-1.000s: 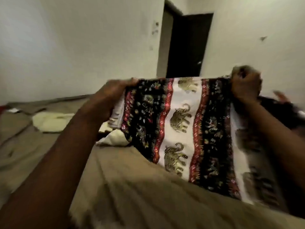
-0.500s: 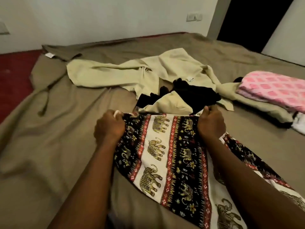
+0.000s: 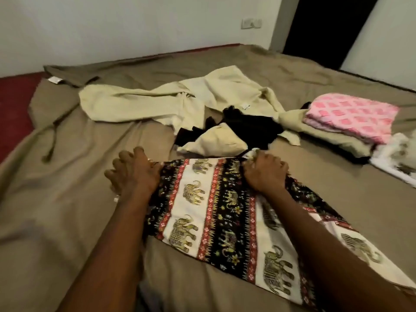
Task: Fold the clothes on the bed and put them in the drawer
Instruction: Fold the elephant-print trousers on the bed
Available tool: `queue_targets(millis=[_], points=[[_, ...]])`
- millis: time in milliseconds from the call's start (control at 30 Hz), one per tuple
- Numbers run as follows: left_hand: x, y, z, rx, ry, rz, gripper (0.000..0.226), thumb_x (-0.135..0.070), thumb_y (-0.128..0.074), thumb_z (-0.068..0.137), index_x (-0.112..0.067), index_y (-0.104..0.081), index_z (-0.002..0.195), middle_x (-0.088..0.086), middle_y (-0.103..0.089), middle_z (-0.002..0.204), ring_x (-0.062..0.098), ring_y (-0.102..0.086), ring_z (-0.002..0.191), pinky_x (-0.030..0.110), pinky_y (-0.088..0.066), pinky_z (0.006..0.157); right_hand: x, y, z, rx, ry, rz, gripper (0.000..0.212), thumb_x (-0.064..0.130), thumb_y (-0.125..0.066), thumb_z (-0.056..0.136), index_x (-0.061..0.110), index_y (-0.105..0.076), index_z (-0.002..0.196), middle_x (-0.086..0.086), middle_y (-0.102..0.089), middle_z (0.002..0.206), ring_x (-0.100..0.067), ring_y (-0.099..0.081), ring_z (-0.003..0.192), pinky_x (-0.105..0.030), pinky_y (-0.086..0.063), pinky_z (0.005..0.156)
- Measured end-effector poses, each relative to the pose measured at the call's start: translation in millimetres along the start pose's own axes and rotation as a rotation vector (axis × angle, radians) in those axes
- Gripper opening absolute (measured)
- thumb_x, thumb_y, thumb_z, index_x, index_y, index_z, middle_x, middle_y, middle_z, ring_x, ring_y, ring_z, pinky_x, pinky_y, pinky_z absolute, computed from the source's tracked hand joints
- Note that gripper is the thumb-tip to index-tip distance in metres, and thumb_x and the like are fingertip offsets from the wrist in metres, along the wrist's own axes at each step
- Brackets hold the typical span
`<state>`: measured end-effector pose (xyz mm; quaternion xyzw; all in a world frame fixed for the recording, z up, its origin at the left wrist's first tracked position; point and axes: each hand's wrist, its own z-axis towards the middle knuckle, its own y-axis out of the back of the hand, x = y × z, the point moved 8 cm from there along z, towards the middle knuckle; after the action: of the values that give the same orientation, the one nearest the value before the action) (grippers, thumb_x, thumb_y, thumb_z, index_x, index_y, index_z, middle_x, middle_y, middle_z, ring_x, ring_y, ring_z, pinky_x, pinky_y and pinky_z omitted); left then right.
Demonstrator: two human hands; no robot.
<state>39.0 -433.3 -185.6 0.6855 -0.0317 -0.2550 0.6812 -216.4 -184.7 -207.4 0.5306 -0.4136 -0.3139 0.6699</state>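
Soft elephant cloth [image 3: 213,210] is lying flat on the bed [image 3: 67,199] in front of me. It is looking thin and floppy, so corners are best to hold. My right hand [image 3: 265,174] is gripping one top corner, fingers [image 3: 270,162] curled. My left hand [image 3: 132,174] is resting at the other corner, but I cannot tell if it is pinching.

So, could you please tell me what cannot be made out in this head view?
- Drawer: not in the head view at all.
- Left hand: fingers blurred, so its grip on the elephant-print garment is unclear.
- Elephant-print garment: near end cut off by the bottom edge and covered by the right forearm.
- Black garment: partly under a cream piece; type unclear.
- White printed cloth: blurred, cut by the right edge.
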Motion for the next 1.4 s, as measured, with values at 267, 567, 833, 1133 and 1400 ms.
queue_targets(millis=[267, 567, 833, 1133, 1400], points=[[-177.1, -22.8, -161.4, 0.017, -0.908, -0.185, 0.056, -0.056, -0.061, 0.090, -0.025, -0.054, 0.137, 0.007, -0.047, 0.146, 0.029, -0.046, 0.134, 0.054, -0.043, 0.106, -144.4, 45.2, -166.8, 0.092, -0.053, 0.053, 0.072, 0.072, -0.039, 0.094, 0.032, -0.031, 0.153, -0.002, -0.034, 0.162, -0.025, -0.030, 0.147, -0.051, -0.020, 0.120], [-217.0, -91.8, -300.5, 0.403, -1.144, 0.144, 0.063, -0.058, -0.040, 0.098, -0.029, -0.034, 0.154, 0.004, -0.029, 0.163, 0.027, -0.031, 0.149, 0.052, -0.027, 0.121, -243.1, 93.1, -281.7, 0.266, 0.029, 0.080, 0.091, 0.092, -0.039, 0.077, 0.034, -0.050, 0.147, 0.004, -0.034, 0.161, -0.018, -0.029, 0.147, -0.043, -0.026, 0.119], [-258.9, -71.6, -300.1, 0.459, -1.069, 0.337, 0.048, -0.042, -0.069, 0.090, -0.023, -0.054, 0.132, 0.005, -0.053, 0.131, 0.022, -0.056, 0.112, 0.038, -0.052, 0.094, -246.8, 116.0, -278.7, 0.044, 0.037, 0.340, 0.026, 0.045, -0.064, 0.095, 0.023, -0.072, 0.104, 0.003, -0.072, 0.100, -0.020, -0.065, 0.095, -0.039, -0.053, 0.080], [-276.6, -33.5, -270.4, 0.465, -0.980, -0.375, 0.004, -0.016, -0.067, 0.088, -0.020, -0.067, 0.089, 0.000, -0.069, 0.091, 0.025, -0.067, 0.088, 0.038, -0.057, 0.078, -231.6, 153.8, -272.4, 0.482, -0.085, 1.429, 0.025, 0.014, -0.063, 0.102, 0.004, -0.067, 0.124, -0.015, -0.072, 0.104, -0.018, -0.070, 0.085, -0.026, -0.057, 0.071], [-209.8, -25.1, -210.8, 0.318, -0.751, -0.396, 0.022, 0.001, -0.064, 0.089, -0.009, -0.063, 0.069, 0.002, -0.062, 0.064, 0.012, -0.055, 0.061, 0.026, -0.037, 0.060, -235.6, 87.5, -274.5, 0.262, -0.020, 0.608, 0.037, 0.049, -0.073, 0.091, 0.027, -0.065, 0.119, 0.006, -0.069, 0.107, -0.013, -0.067, 0.095, -0.040, -0.059, 0.087]])
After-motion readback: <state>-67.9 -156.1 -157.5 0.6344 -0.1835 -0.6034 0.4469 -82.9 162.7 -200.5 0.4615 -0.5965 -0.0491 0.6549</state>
